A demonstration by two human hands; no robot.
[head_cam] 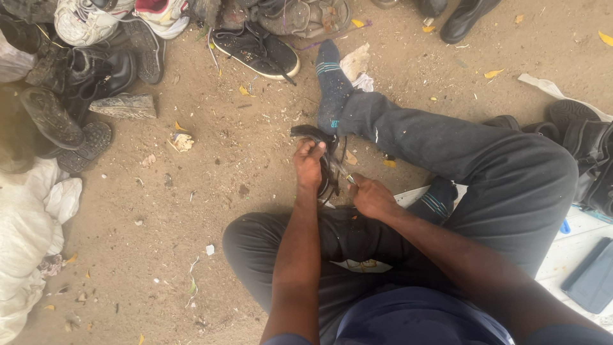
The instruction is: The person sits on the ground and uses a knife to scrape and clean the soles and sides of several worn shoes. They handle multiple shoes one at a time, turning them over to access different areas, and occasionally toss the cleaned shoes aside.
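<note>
I sit on sandy ground with my legs bent in dark trousers and socks. My left hand (309, 164) grips a black sandal (317, 135) with thin straps, held on edge in front of my knee. My right hand (370, 197) is closed around a small metal tool (343, 172) whose tip points into the sandal's straps. The sandal's lower part is hidden behind my hands. My right foot in a dark blue sock (332, 86) stretches out just beyond the sandal.
A heap of worn shoes lies along the top left, among them a white sneaker (86, 20) and a black sneaker (258, 52). White sacks (29, 236) sit at the left edge. At the right lie black shoes (590, 150) and a dark flat case (590, 278) on a white sheet.
</note>
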